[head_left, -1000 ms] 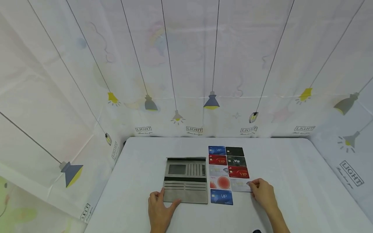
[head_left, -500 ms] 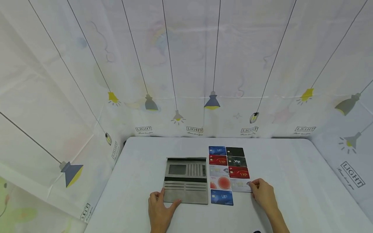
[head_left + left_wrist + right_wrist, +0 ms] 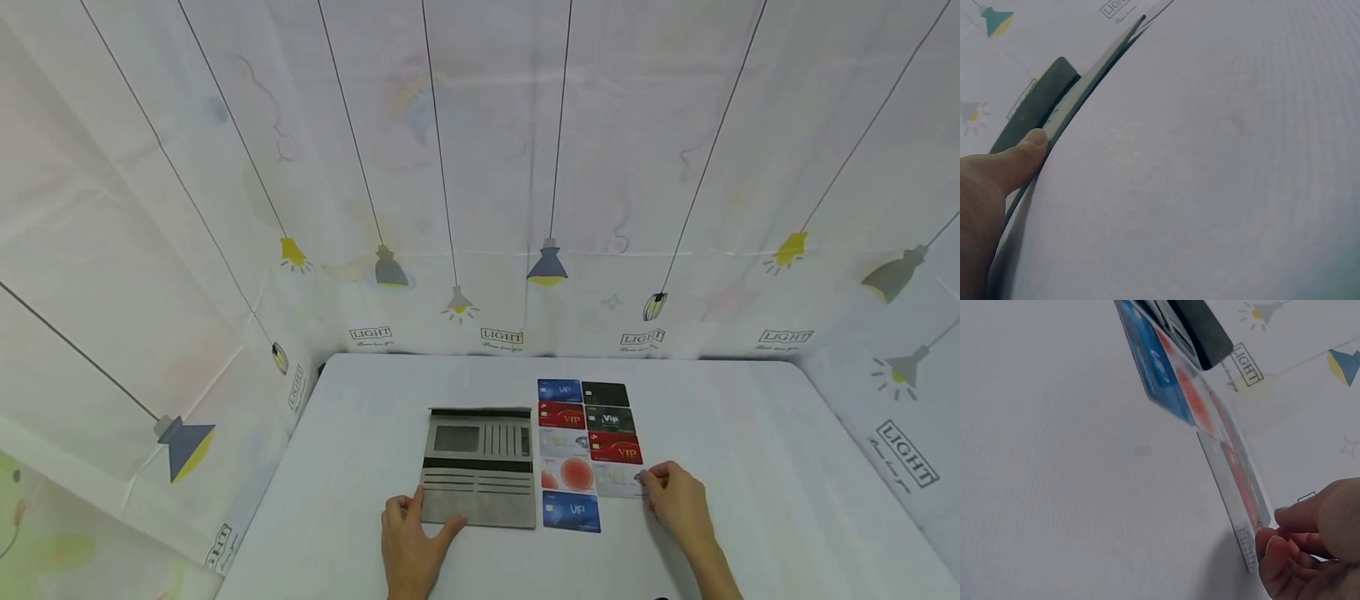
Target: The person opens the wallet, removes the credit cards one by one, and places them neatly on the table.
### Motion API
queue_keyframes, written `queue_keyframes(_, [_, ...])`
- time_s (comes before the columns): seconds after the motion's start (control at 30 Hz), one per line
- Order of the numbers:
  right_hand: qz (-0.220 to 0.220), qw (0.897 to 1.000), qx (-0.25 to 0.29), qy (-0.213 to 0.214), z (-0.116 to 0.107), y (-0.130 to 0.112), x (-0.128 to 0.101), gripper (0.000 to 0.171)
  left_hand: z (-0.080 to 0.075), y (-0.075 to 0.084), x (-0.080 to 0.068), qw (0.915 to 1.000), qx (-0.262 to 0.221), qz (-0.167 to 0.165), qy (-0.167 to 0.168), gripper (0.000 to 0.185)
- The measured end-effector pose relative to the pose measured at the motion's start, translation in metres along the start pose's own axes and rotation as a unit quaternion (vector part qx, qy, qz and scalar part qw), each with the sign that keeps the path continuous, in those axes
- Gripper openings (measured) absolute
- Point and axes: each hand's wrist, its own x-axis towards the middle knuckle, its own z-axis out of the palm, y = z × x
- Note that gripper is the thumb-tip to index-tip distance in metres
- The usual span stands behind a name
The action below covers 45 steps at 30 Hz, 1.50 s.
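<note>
A grey-green wallet [image 3: 477, 508] lies unfolded on the table, its card slots and clear window facing up. My left hand [image 3: 415, 543] rests at its near left corner, thumb along the front edge and fingers at the left side. The thumb [image 3: 1019, 159] presses the wallet's edge in the left wrist view. To the wallet's right, several cards lie face up in two columns. My right hand [image 3: 678, 500] pinches the right edge of a white card [image 3: 617, 481], the nearest in the right column. The curled fingers [image 3: 1279, 559] hide that card's corner in the right wrist view.
A blue VIP card [image 3: 572, 511] is nearest in the left column, with a white card bearing red circles [image 3: 576, 474] beyond it. Red VIP cards [image 3: 617, 448] and a black card [image 3: 604, 394] lie farther back. The white table [image 3: 750, 433] meets a lamp-printed curtain [image 3: 480, 167].
Both hands stay nearly where they were, and the cards and wallet keep their places. The whole view shifts slightly downward.
</note>
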Motion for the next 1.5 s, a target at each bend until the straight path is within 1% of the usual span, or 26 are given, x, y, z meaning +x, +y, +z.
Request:
queue_keyframes(0.1, [-0.001,1.0,0.017,-0.002,0.002,-0.012,-0.001,0.025,0.0,0.0,0.0,1.0,0.001,0.0,0.001,0.096])
queue_keyframes(0.27, [-0.018,0.999,0.037,-0.021,0.007,-0.039,0.002,0.026,0.0,0.001,0.0,1.0,0.004,-0.002,-0.004,0.096])
queue_keyframes(0.47, [-0.041,0.996,0.061,-0.043,0.019,-0.068,0.012,0.024,-0.001,0.002,0.0,1.0,0.005,-0.003,-0.003,0.095])
queue_keyframes(0.57, [-0.051,0.996,0.059,-0.044,0.026,-0.078,0.018,0.025,-0.001,0.001,-0.001,1.0,0.002,0.007,0.005,0.095])
queue_keyframes(0.7, [-0.071,0.996,0.04,-0.042,0.036,-0.088,0.025,0.028,-0.001,0.001,-0.002,0.9996,0.002,0.023,0.015,0.095])
queue_keyframes(0.8, [-0.081,0.995,0.042,-0.049,0.043,-0.095,0.031,0.03,-0.001,0.0,-0.002,0.9995,0.003,0.026,0.018,0.094])
queue_keyframes(1.0, [-0.101,0.992,0.049,-0.061,0.056,-0.103,0.041,0.027,0.0,-0.001,-0.001,0.9996,0.001,0.023,0.014,0.095])
queue_keyframes(1.2, [-0.112,0.989,0.054,-0.082,0.065,-0.115,0.044,0.028,0.002,-0.002,-0.001,0.9998,0.003,0.016,0.01,0.096])
queue_keyframes(1.3, [-0.114,0.989,0.048,-0.085,0.069,-0.122,0.044,0.029,0.002,-0.002,-0.002,0.9998,0.002,0.016,0.012,0.096])
queue_keyframes(1.5, [-0.131,0.987,0.03,-0.09,0.079,-0.133,0.049,0.028,0.001,-0.001,-0.001,0.9997,-0.001,0.019,0.015,0.095])
